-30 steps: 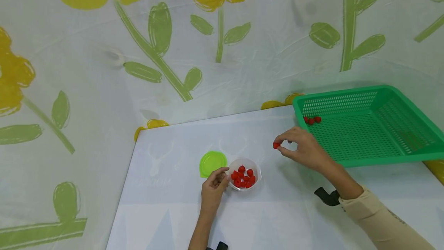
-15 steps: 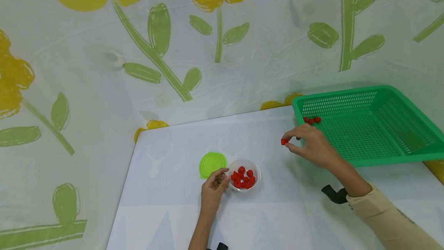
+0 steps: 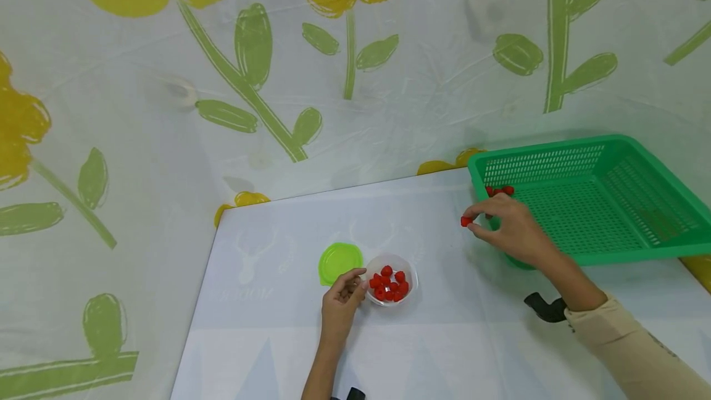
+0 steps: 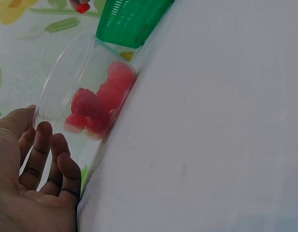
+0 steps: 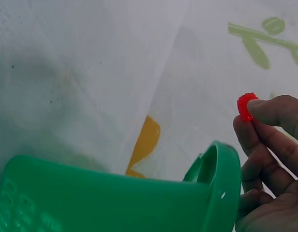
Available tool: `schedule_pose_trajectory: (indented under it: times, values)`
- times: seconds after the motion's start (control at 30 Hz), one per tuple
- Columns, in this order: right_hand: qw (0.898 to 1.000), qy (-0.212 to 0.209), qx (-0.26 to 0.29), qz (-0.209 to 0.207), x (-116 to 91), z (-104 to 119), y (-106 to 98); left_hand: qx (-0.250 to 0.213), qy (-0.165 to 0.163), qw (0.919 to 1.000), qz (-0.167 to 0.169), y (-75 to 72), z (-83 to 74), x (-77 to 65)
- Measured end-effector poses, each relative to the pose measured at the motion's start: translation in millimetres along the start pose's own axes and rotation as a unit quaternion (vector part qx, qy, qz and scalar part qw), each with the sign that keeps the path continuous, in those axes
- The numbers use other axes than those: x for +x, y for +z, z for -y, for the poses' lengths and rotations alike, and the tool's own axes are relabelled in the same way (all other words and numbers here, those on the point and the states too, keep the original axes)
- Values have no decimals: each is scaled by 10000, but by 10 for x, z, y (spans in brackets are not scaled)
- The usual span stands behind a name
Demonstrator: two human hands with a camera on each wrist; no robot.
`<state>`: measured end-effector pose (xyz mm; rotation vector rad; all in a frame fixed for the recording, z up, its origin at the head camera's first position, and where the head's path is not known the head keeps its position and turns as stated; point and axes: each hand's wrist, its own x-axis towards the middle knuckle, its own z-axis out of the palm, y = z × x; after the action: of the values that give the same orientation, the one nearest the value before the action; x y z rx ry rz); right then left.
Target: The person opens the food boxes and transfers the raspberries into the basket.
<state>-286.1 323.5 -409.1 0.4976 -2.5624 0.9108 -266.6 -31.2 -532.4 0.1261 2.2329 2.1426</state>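
Raspberry (image 5: 246, 106) and right hand (image 3: 513, 230) have shifted rightward and slightly forward since the earlier head frame, while the left hand (image 3: 340, 302) stays by the tub (image 4: 66, 82). Thumb and forefinger of the right hand pinch that one raspberry, held up off the table (image 3: 444, 357) and just outside the near-left part of the green basket (image 3: 583, 212). Most likely the step in hand is carrying it from tub to basket; the next move would call for clearing the rim with a light pinch, then letting go inside.

Well to the left of the right hand, the clear tub holds more raspberries (image 3: 380, 292); loosely bent fingers of the left hand touch its rim, with no firm grip evident. Just beyond those fingers lies a lime-green lid (image 3: 340, 262). A few berries (image 3: 508, 191) sit in the basket, just past the right hand's fingers; the head view alone shows them. From the right wrist, a gap between raspberry and basket rim is plain; from the left wrist, the pile shows through the tub's side.
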Motion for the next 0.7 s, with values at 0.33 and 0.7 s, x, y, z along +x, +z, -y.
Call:
schedule_pose_trajectory:
  times: [0.33, 0.7]
  values:
    - [9994, 330, -120, 41, 23, -88, -101, -31, 73, 10000, -10, 29, -256, -66]
    - [9980, 577, -229, 75, 50, -149, -184, -33, 111, 9999, 91, -35, 19, 23]
